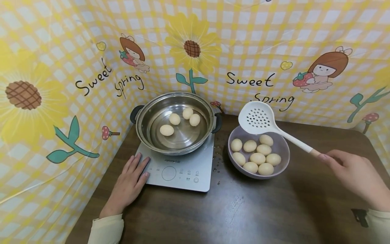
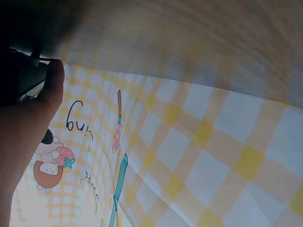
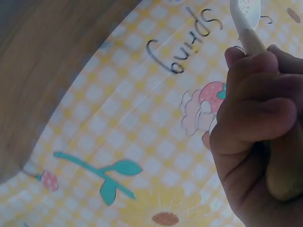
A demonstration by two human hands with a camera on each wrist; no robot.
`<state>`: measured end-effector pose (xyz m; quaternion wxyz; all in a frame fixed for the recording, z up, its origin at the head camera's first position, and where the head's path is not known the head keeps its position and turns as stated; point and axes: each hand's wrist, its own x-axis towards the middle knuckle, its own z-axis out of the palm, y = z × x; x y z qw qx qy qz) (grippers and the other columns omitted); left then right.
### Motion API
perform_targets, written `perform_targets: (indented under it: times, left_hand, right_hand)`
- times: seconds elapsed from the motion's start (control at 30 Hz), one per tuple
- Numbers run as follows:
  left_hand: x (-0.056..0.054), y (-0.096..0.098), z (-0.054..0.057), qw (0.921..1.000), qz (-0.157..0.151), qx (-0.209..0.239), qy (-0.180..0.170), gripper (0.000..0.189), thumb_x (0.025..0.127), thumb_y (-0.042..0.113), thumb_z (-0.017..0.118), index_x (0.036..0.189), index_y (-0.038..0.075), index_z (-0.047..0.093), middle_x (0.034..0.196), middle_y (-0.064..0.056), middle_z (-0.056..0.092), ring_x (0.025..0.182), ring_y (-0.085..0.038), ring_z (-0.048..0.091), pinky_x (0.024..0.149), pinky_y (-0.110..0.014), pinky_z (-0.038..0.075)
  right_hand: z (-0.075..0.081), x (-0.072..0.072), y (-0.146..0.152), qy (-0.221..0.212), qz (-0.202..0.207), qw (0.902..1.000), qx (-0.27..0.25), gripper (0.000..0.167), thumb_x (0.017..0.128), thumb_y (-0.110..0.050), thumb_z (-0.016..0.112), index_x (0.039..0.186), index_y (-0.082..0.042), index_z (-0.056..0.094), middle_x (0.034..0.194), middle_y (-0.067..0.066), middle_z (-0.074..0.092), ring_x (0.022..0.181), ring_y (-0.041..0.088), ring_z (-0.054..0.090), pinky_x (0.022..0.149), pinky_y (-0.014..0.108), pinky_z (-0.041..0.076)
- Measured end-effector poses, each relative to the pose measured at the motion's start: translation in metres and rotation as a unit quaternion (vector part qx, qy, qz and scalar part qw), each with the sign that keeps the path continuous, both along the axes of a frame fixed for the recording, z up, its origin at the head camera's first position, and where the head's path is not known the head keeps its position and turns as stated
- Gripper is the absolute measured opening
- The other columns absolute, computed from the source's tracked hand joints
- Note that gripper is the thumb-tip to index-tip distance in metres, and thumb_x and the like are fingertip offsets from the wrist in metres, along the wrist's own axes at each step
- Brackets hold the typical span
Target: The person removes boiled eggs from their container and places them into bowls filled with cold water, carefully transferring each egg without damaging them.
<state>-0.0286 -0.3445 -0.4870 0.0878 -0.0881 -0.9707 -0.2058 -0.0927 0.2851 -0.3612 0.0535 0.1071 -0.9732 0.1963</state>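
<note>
One left hand point(image 1: 129, 184) rests with fingers extended on the glossy induction cooker point(image 1: 202, 161); a stray touch could trigger its controls point(image 1: 189, 172). Four smooth, oval eggs point(image 1: 167, 130) lie in the round stainless-steel pot point(image 1: 146, 128); knocking together could crack them. Droplets point(image 1: 214, 169) dot the dark wood-grain table point(image 1: 243, 210), a possible slip cause. Nine matte eggs point(image 1: 257, 158) crowd the curved greyish-purple bowl point(image 1: 285, 154). White, perforated skimmer point(image 1: 262, 127) overlaps its back rim in the head view, handle point(image 1: 315, 152) gripped by the right hand point(image 1: 354, 173); its shallow head could let eggs roll off.
</note>
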Motion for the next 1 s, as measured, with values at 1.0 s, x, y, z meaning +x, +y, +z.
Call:
perform_targets:
  times: [1.0]
  left_hand:
    - [-0.002,-0.004,-0.006,0.9997,-0.005,-0.001,0.023,0.05,0.106,0.029,0.054,0.152,0.011,0.047,0.161,-0.021,0.03,0.148,-0.044,0.019,0.108,-0.065,0.028]
  right_hand:
    - [-0.009,-0.042,-0.139,0.051,0.062,0.9924,-0.094,0.023,0.1,-0.03,0.066,0.109,-0.009,0.07,0.063,-0.003,0.054,0.049,0.015,0.041,0.047,0.033,0.031]
